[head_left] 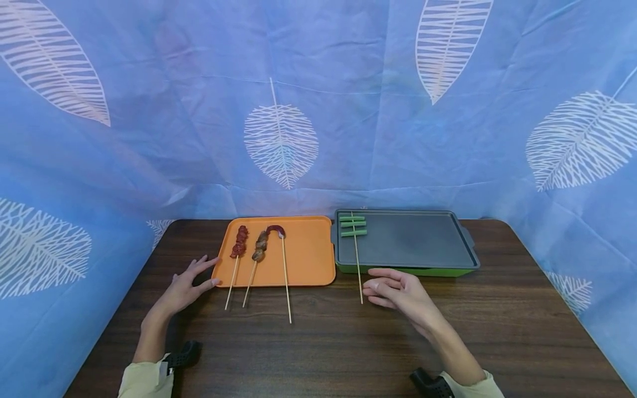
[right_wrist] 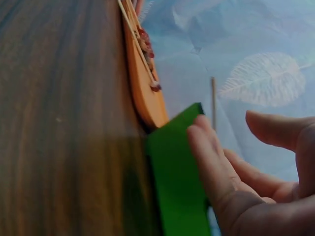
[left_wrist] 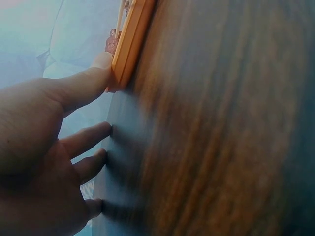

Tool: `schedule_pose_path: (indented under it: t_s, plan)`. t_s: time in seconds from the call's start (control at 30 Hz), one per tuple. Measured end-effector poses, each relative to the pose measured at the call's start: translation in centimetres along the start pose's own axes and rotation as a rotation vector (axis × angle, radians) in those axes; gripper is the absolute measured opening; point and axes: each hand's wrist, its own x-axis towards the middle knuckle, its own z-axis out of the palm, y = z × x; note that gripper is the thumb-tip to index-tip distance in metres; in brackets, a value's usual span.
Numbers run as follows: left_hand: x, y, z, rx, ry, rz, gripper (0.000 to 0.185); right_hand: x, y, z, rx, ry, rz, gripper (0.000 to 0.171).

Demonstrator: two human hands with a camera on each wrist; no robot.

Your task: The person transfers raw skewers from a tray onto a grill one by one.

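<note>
My left hand (head_left: 184, 287) is at the left edge of an orange tray (head_left: 311, 251), its fingers spread and the thumb touching the near corner. On that tray lie a skewer of dark red chunks (head_left: 239, 242), a skewer of brown pieces (head_left: 259, 247) and a skewer with a curled dark red piece (head_left: 275, 228). A skewer of green pieces (head_left: 353, 232) lies on the left side of a grey griddle tray (head_left: 413, 237), its stick reaching over the front edge. Beside the stick's lower end is my right hand (head_left: 405, 296), thumb and fingers apart in the right wrist view.
Under the grey tray is a green base (head_left: 443, 272), with the orange tray close against its left side. Both stand at the back of a dark wooden table (head_left: 318, 359). Behind hangs a blue cloth (head_left: 343, 138) with white leaf prints.
</note>
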Motion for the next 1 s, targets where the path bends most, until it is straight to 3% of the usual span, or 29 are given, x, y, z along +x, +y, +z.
schedule_pose_path:
  t_s: [0.2, 0.3, 0.53, 0.83, 1.0]
  plan:
    - [0.5, 0.3, -0.1, 0.009, 0.001, 0.007, 0.066, -1.1, -1.5, 0.0, -0.22, 0.169, -0.168, 0.045]
    - [0.6, 0.6, -0.1, 0.012, 0.002, 0.006, 0.066, -1.8, -2.3, 0.3, -0.263, 0.19, -0.24, 0.043]
    - [0.7, 0.9, 0.0, 0.013, -0.005, 0.017, 0.065, -2.6, -3.2, 2.3, -0.244, 0.101, -0.279, 0.041]
    - [0.1, 0.4, 0.4, 0.017, 0.0, -0.011, 0.067, -1.5, -3.3, 6.3, -0.126, -0.053, -0.246, 0.041]
    - [-0.2, 0.3, 0.3, 0.006, 0.007, -0.007, 0.067, -0.9, -3.1, 8.4, -0.086, -0.083, -0.215, 0.044]
